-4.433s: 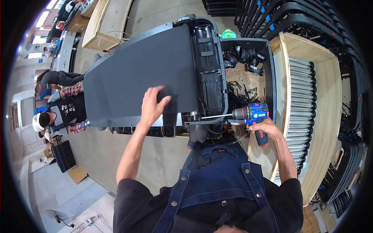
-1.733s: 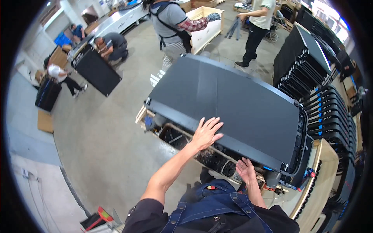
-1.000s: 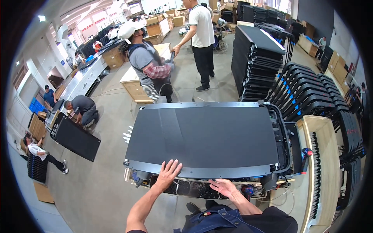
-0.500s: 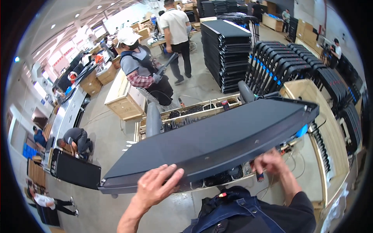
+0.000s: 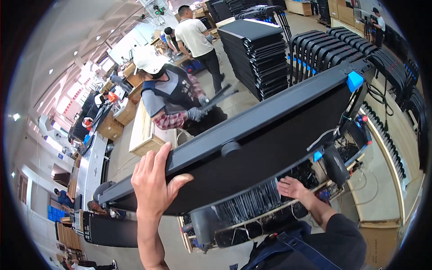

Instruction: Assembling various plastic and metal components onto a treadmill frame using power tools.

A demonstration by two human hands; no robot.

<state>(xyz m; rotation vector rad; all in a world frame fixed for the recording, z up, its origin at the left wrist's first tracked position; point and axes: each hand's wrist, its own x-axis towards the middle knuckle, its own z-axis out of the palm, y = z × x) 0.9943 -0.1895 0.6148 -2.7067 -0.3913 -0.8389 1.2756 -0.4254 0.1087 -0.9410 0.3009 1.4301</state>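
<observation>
A long black treadmill deck (image 5: 270, 130) is tilted up on edge in front of me, its dark underside facing me. My left hand (image 5: 153, 182) grips the upper edge of its frame, fingers over the top and thumb on the near side. My right hand (image 5: 291, 186) is open, palm turned up, below the deck's lower edge and holding nothing. It is by a wooden tray of thin black strips (image 5: 247, 202). Two dark padded supports, one on the left (image 5: 203, 225) and one on the right (image 5: 335, 165), stand under the deck. A blue corner piece (image 5: 354, 81) sits at its right end.
Across the deck a person in a white cap (image 5: 168, 96) holds dark bars (image 5: 219, 96). Beyond stand a tall stack of black decks (image 5: 256, 58) and rows of black frames (image 5: 328, 49). A wooden crate (image 5: 148, 126) is at the left, a wooden panel (image 5: 382, 180) at the right.
The deck has swung from lying nearly flat to standing on edge. My left hand has risen with it and closed round its edge. My right hand has moved beneath it and opened.
</observation>
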